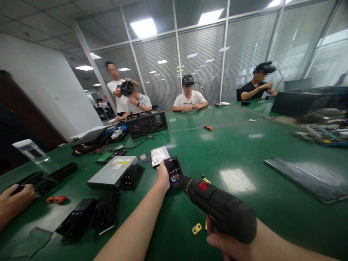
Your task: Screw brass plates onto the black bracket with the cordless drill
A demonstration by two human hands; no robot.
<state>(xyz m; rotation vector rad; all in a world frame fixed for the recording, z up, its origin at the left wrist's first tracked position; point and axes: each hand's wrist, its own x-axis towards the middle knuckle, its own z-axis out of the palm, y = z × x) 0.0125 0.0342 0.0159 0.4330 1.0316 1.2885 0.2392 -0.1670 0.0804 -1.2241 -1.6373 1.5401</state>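
Observation:
My left hand grips a small black plastic box with brass-coloured terminals inside, tilted up off the table. In my right hand is a black cordless drill with a red switch on its body. The drill's nose points left and reaches the box's near right edge; whether its bit touches a terminal is hidden. A brass plate with holes lies left of the drill grip, and a second brass piece lies beyond the drill. Just past my left hand is a hard drive.
Left of my arm are an optical drive, black boxes and more black casings. Another person's hand is at far left near an orange tool. A dark flat panel lies right. Several people are across the green table.

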